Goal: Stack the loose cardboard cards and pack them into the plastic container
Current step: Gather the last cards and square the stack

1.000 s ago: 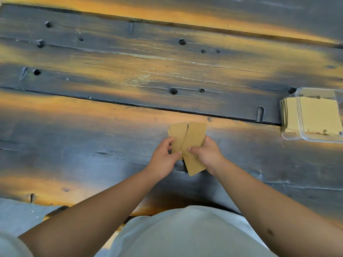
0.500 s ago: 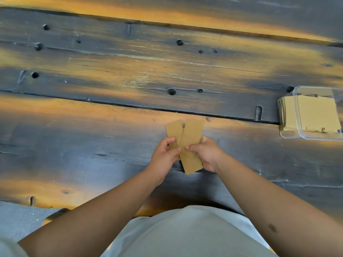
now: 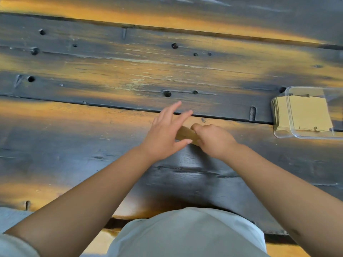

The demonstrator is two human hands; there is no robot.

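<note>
A small bundle of tan cardboard cards [image 3: 186,134] is squeezed between my two hands at the middle of the table, mostly hidden by them. My right hand [image 3: 215,140] is closed around the bundle from the right. My left hand [image 3: 165,134] presses flat against its left side, fingers stretched out and thumb under the cards. At the right edge stands a clear plastic container [image 3: 284,133] holding a stack of the same tan cards [image 3: 306,114].
The table [image 3: 92,71] is dark weathered wood with orange patches, plank gaps and several round holes. My pale shirt fills the bottom of the view, and the table's near edge runs just above it.
The fanned cards held upright have been pushed together into one bundle and tipped edge-on. My left fingers have straightened out against the cards.
</note>
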